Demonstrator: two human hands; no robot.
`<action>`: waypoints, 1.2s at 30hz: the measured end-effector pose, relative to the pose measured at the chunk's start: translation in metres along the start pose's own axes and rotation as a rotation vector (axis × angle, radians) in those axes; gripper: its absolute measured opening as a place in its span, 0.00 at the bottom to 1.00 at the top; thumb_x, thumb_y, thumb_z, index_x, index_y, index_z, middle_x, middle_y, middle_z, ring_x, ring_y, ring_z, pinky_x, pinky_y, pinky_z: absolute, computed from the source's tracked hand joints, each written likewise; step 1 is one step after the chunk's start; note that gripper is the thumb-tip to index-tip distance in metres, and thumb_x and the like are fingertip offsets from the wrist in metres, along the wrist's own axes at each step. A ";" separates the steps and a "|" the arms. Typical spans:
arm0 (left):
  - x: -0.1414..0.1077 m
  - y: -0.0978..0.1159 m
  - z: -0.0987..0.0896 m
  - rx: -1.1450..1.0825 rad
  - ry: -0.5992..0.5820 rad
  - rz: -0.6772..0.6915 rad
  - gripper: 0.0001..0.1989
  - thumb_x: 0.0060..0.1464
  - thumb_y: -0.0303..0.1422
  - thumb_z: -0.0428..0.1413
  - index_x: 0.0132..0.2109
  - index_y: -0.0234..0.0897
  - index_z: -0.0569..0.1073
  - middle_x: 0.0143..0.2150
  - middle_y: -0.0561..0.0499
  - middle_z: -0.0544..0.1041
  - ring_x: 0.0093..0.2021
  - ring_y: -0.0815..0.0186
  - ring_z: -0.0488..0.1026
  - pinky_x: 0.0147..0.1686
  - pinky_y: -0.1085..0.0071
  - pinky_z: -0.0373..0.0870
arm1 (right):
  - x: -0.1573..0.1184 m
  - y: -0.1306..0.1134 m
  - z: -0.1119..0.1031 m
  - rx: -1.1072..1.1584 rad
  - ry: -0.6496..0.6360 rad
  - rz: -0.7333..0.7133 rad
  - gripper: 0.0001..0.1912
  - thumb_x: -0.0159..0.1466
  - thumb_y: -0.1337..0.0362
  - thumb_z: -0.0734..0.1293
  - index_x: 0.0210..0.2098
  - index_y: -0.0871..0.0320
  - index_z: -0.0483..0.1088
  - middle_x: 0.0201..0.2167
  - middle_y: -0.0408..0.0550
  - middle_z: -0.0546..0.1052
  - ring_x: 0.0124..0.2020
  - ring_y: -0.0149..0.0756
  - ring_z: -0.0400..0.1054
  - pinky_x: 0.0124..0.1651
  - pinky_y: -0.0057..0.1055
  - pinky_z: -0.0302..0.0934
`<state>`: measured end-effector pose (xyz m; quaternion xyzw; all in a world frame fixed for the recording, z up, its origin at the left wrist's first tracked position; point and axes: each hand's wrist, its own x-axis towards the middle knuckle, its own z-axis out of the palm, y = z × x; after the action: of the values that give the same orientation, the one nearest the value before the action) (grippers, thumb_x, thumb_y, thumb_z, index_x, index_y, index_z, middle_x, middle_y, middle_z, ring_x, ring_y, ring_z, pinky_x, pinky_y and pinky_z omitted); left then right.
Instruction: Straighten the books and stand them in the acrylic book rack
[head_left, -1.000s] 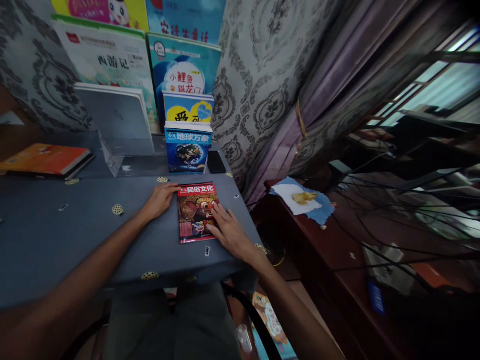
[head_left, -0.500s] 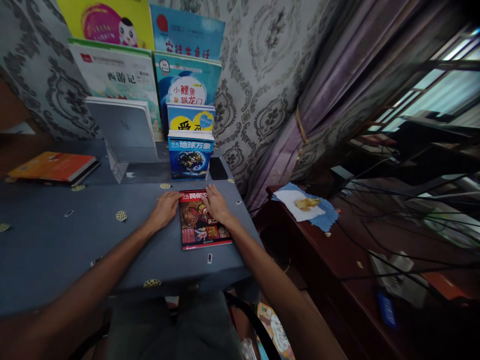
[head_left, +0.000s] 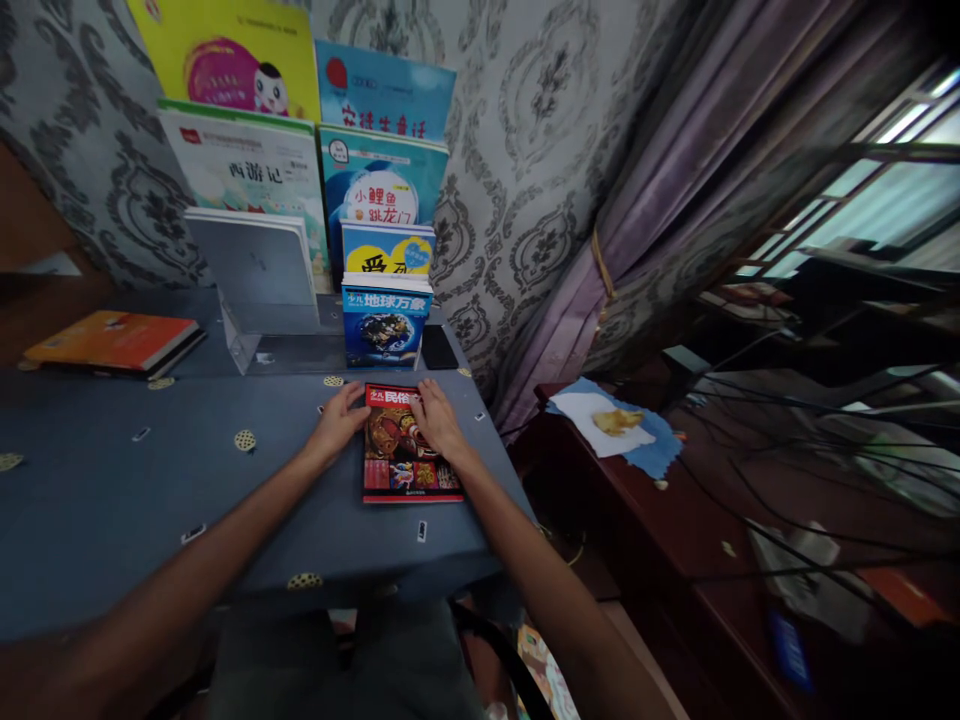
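Observation:
A red children's book (head_left: 409,450) with a picture-covered front lies flat and closed near the front right of the cloth-covered table (head_left: 187,460). At its upper left edge, my left hand (head_left: 339,422) touches the book with fingertips, the fingers a little apart. My right hand (head_left: 438,415) lies with fingers stretched over the upper right of the cover, hiding part of the title. Just beyond stands a blue book with a globe (head_left: 384,328), at the front of a clear display stand (head_left: 289,352).
Several taller books, including a white one (head_left: 251,165), stand upright behind. An orange book (head_left: 112,340) lies at left, a black phone (head_left: 439,347) beside the stand. A dark red desk (head_left: 637,510) at right bears cables and a blue cloth (head_left: 656,445).
The red book has turned slightly, so its lower edge now looks level. My left hand's fingers are a bit more spread. The whole view has shifted slightly.

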<state>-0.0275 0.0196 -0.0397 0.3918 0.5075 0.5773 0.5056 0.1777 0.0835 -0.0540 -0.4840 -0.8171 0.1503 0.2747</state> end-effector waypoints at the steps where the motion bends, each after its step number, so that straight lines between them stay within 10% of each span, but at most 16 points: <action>1: -0.002 0.001 0.002 -0.046 0.019 -0.057 0.33 0.45 0.31 0.67 0.59 0.39 0.69 0.62 0.39 0.73 0.54 0.55 0.77 0.48 0.61 0.77 | -0.001 0.001 0.001 0.003 0.005 0.003 0.29 0.72 0.55 0.55 0.65 0.69 0.64 0.67 0.66 0.63 0.72 0.49 0.52 0.72 0.50 0.48; 6: -0.014 0.015 0.010 -0.224 -0.201 -0.213 0.22 0.45 0.29 0.68 0.49 0.34 0.75 0.43 0.43 0.83 0.37 0.61 0.81 0.32 0.72 0.77 | -0.005 0.005 0.004 0.083 0.089 -0.044 0.29 0.72 0.53 0.54 0.64 0.65 0.65 0.66 0.63 0.67 0.70 0.48 0.56 0.71 0.52 0.50; 14: -0.018 0.036 0.008 -0.382 -0.306 -0.171 0.18 0.47 0.29 0.68 0.46 0.33 0.78 0.41 0.44 0.83 0.33 0.64 0.81 0.34 0.72 0.78 | -0.005 -0.001 0.002 0.254 0.214 0.150 0.37 0.71 0.45 0.49 0.65 0.67 0.61 0.64 0.67 0.68 0.66 0.52 0.61 0.67 0.57 0.53; 18: -0.016 0.039 0.001 -0.396 -0.266 -0.130 0.18 0.49 0.32 0.68 0.48 0.34 0.78 0.42 0.45 0.84 0.35 0.62 0.82 0.34 0.71 0.79 | -0.006 -0.018 -0.010 0.569 0.261 0.175 0.37 0.67 0.38 0.56 0.61 0.60 0.67 0.59 0.61 0.74 0.61 0.52 0.67 0.62 0.55 0.61; 22: -0.012 0.045 -0.008 -0.433 -0.174 -0.053 0.17 0.48 0.34 0.69 0.45 0.36 0.79 0.41 0.48 0.84 0.37 0.62 0.82 0.38 0.71 0.78 | -0.011 -0.041 -0.024 0.955 0.012 0.168 0.31 0.64 0.37 0.62 0.45 0.59 0.75 0.35 0.51 0.81 0.37 0.44 0.75 0.42 0.40 0.72; 25: -0.010 0.050 -0.014 -0.456 -0.101 -0.001 0.17 0.46 0.36 0.70 0.44 0.37 0.78 0.40 0.50 0.84 0.37 0.64 0.81 0.39 0.71 0.78 | -0.015 -0.053 -0.030 1.083 -0.108 0.182 0.28 0.59 0.37 0.68 0.38 0.58 0.75 0.22 0.41 0.74 0.20 0.31 0.65 0.22 0.27 0.63; 36: -0.013 0.083 -0.021 -0.293 0.027 0.270 0.27 0.47 0.52 0.66 0.48 0.39 0.78 0.49 0.48 0.82 0.54 0.56 0.77 0.54 0.62 0.74 | -0.003 -0.093 -0.070 0.891 -0.057 -0.102 0.25 0.61 0.43 0.68 0.43 0.57 0.77 0.29 0.45 0.77 0.21 0.31 0.64 0.20 0.26 0.60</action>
<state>-0.0608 0.0054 0.0384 0.3709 0.3679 0.7126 0.4682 0.1549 0.0344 0.0491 -0.2732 -0.7026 0.4872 0.4409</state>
